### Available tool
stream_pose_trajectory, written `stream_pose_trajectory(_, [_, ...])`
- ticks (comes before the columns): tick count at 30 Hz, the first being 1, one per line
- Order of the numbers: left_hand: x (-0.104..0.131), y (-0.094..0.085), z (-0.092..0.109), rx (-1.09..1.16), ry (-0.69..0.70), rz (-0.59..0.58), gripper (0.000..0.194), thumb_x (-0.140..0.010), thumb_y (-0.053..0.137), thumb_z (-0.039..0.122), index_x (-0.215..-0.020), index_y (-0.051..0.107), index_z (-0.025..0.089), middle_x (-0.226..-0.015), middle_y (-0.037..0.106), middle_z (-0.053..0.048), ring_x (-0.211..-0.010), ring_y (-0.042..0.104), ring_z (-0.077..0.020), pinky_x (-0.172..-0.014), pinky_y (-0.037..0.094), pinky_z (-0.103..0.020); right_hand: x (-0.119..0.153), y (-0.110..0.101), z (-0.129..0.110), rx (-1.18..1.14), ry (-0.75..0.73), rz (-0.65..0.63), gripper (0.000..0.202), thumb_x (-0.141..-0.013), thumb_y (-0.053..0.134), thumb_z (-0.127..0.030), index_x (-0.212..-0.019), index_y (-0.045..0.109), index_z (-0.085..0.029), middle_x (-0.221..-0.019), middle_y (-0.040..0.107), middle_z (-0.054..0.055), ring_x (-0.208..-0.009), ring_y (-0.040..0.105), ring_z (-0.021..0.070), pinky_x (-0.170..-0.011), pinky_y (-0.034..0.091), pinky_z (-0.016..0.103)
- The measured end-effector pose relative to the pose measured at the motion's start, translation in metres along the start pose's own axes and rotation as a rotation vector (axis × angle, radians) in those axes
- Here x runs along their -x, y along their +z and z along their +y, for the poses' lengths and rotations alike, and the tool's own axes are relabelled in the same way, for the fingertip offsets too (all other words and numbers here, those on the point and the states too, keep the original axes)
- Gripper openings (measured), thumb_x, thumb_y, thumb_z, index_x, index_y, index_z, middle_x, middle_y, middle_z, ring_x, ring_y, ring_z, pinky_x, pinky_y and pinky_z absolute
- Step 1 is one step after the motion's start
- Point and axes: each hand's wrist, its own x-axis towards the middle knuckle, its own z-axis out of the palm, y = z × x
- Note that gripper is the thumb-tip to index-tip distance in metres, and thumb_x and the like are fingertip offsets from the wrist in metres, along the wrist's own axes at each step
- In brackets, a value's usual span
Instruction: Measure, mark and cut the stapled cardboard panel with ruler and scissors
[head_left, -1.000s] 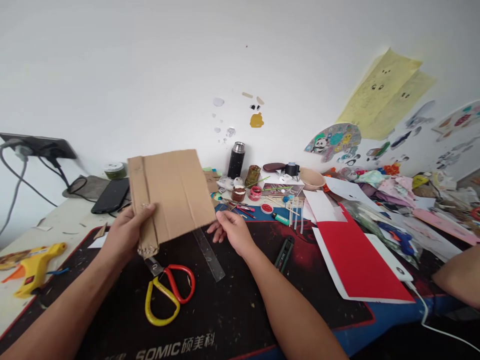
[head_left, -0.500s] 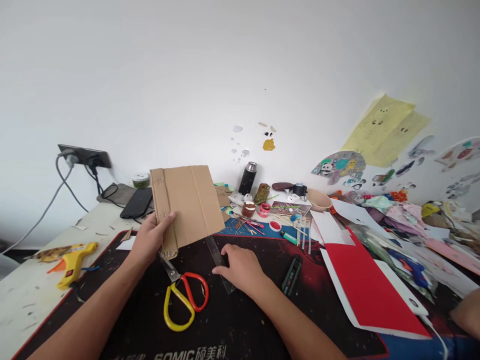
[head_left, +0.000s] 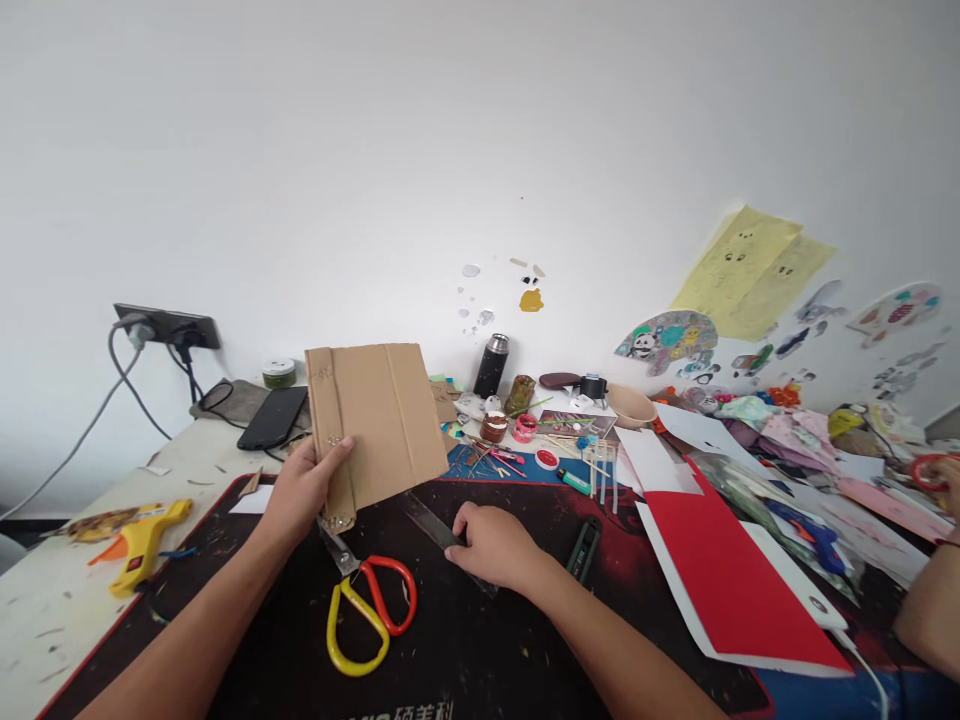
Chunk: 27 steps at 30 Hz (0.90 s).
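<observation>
My left hand [head_left: 304, 487] grips a piece of brown cardboard [head_left: 394, 420] by its lower left edge, thumb in front, and holds it tilted above the black mat [head_left: 277, 640]. Dark and see-through, a ruler [head_left: 429, 522] lies slantwise on the mat, its far end close to the cardboard's lower edge. The fingers of my right hand [head_left: 501, 548] are closed on its nearer half. Scissors with one red and one yellow handle [head_left: 371, 605] lie between my arms, their blade tips hidden under the cardboard. Right of my right hand lies a dark green utility knife [head_left: 583, 550].
A yellow glue gun [head_left: 146, 550] and a phone [head_left: 272, 418] lie left. Paint jars [head_left: 493, 427], sticks and a black flask [head_left: 491, 366] stand along the wall. Red paper [head_left: 742, 570] covers the right side. Another person's hand [head_left: 949, 480] is near red-handled scissors [head_left: 926, 470] at the far right.
My right hand has closed its fingers on the ruler, which has turned and slid slightly. The cardboard stays in my left hand. Another person's hand with red-handled scissors has come into view.
</observation>
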Motion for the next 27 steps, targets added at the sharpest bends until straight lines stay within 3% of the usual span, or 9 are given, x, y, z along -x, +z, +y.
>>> stream_pose_trajectory(6, [-0.002,0.001,0.0,0.013,-0.011,0.025,0.061,-0.07,0.094,0.064,-0.111,0.078,0.021,-0.117,0.088,-0.014,-0.114,0.083,-0.04,-0.089,0.072,-0.047,0.006,0.003,0.005,-0.031,-0.061,-0.024,0.012,-0.093,0.086,-0.031,-0.094,0.077,-0.023,-0.091,0.082,0.002,-0.085,0.073,0.0208,-0.066,0.033,0.029])
stream_pose_trajectory(11, [0.0,0.002,0.004,0.051,-0.037,0.03,0.051,-0.075,0.093,0.054,-0.112,0.078,0.022,-0.114,0.088,-0.013,-0.108,0.084,-0.0365,-0.088,0.072,-0.044,0.015,0.003,0.01,-0.127,-0.154,-0.048,0.021,-0.094,0.087,-0.029,-0.08,0.074,-0.022,-0.082,0.079,-0.002,-0.076,0.068,0.0166,-0.067,0.034,0.027])
stream_pose_trajectory(18, [0.003,0.005,0.009,0.1,-0.103,0.053,0.044,-0.074,0.095,0.042,-0.11,0.077,0.024,-0.105,0.088,-0.009,-0.098,0.086,-0.0309,-0.076,0.071,-0.035,0.017,-0.003,0.01,-0.699,-0.132,-0.236,0.015,-0.1,0.076,-0.024,-0.085,0.074,-0.021,-0.079,0.077,-0.002,-0.065,0.075,0.0141,-0.061,0.049,0.022])
stream_pose_trajectory(27, [0.011,0.012,0.018,0.128,-0.291,-0.003,0.024,-0.084,0.085,0.036,-0.102,0.077,0.022,-0.087,0.087,-0.011,-0.073,0.085,-0.0321,-0.05,0.066,-0.034,-0.009,0.003,0.021,-0.838,-0.126,-0.227,0.02,-0.097,0.081,-0.037,-0.092,0.076,-0.019,-0.072,0.077,-0.002,-0.047,0.062,0.0095,-0.048,0.042,0.02])
